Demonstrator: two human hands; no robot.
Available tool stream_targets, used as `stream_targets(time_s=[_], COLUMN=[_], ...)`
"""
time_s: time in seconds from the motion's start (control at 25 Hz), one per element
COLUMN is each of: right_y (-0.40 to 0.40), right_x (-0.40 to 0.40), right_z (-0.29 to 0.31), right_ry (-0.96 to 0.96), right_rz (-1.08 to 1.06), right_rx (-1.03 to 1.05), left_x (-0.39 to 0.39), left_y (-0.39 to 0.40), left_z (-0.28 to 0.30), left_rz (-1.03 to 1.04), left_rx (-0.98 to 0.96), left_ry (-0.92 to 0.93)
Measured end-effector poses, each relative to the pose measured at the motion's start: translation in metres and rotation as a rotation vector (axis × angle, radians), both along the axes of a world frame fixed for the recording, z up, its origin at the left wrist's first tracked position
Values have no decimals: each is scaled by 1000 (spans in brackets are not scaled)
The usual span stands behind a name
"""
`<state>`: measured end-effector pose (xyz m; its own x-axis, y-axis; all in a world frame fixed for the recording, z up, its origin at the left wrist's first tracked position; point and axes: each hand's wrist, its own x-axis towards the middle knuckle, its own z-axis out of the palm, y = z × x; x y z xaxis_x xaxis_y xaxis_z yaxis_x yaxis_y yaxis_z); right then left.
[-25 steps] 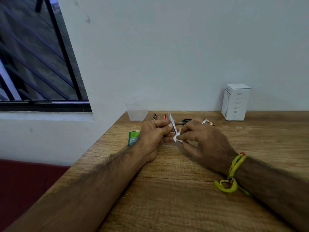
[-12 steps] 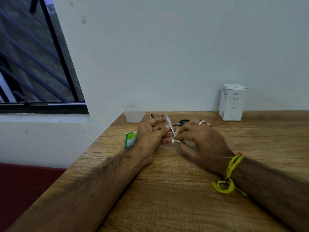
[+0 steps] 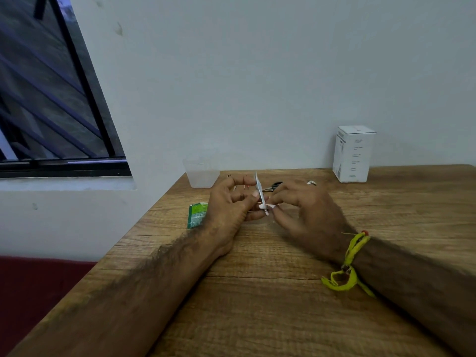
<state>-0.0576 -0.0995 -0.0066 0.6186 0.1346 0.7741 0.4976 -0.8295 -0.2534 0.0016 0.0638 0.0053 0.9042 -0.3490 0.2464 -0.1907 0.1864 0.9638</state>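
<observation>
A small white paper strip [image 3: 259, 189] stands on edge between my two hands above the wooden table [image 3: 283, 292]. My left hand [image 3: 226, 210] pinches it from the left with thumb and fingers. My right hand [image 3: 306, 210] pinches its crumpled lower end from the right. A yellow thread band [image 3: 347, 264] is tied round my right wrist. What the strip is exactly cannot be made out.
A clear plastic cup [image 3: 201, 173] stands at the table's back left corner. A green packet [image 3: 197, 214] lies left of my left hand. Black scissors [image 3: 274, 186] and small items lie behind my hands. A white box [image 3: 353, 153] stands against the wall.
My left hand's fingers have spread a little and its index finger has lifted. The strip stays pinched between both hands at about the same spot.
</observation>
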Motion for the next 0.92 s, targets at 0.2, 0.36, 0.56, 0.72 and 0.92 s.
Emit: stream_targets(time_s=[0.2,0.36,0.56,0.72,0.92], right_y=[-2,-8,-7,-3,-6], right_x=[4,7,5,5,9], right_z=[7,9,8,7,6], right_ry=[278,422,442,385,-26], right_rz=[142,149,167,117,-222], right_rx=[918,1091,1082,1071,932], left_x=[-6,-6,-11,-10,-9], left_y=[-2,-3,-7,-9,-6], left_z=[2,2,3,2,3], left_rz=[-82,-147,-95,-53,-174], left_rx=[185,221,266,286,99], left_ry=[-122,-109,-101,-77,131])
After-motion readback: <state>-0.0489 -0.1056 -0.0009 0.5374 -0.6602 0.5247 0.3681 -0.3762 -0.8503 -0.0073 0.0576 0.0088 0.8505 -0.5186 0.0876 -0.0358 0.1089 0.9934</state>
